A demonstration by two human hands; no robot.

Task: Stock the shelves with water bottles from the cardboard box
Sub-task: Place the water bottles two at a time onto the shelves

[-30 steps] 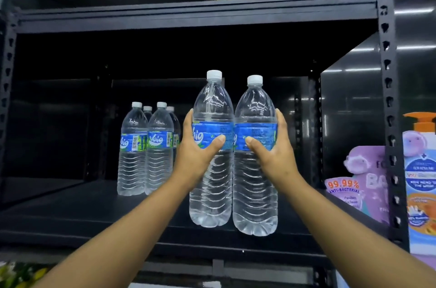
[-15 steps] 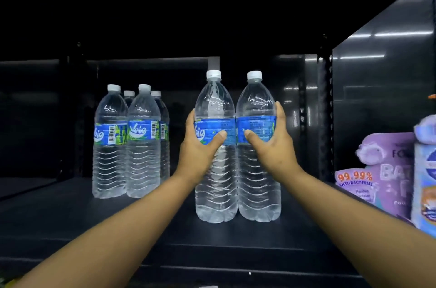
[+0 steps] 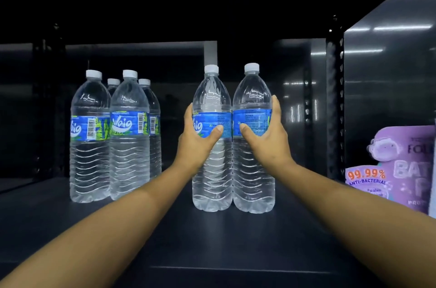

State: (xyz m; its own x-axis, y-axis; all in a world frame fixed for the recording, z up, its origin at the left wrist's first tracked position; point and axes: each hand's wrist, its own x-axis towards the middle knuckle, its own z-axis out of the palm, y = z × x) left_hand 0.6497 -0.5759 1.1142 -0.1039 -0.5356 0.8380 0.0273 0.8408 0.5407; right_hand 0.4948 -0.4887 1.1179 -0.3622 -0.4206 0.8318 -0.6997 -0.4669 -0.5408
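Two clear water bottles with blue labels and white caps stand upright side by side, touching, on the dark shelf board (image 3: 212, 247). My left hand (image 3: 197, 140) grips the left bottle (image 3: 212, 96) at its label. My right hand (image 3: 266, 139) grips the right bottle (image 3: 252, 96) the same way. A group of several like bottles (image 3: 111, 146) stands further left on the same shelf, apart from the held pair. The cardboard box is out of view.
Purple pouches marked 99.99% anti-bacterial (image 3: 396, 167) stand at the right behind a perforated black upright (image 3: 335, 99). A glossy dark side panel (image 3: 389, 75) closes the shelf bay on the right. Bare shelf surface lies between the two bottle groups and in front of them.
Both hands have carried the two bottles forward into the shelf and down; their bases now sit on the shelf board. The view has moved closer into the bay.
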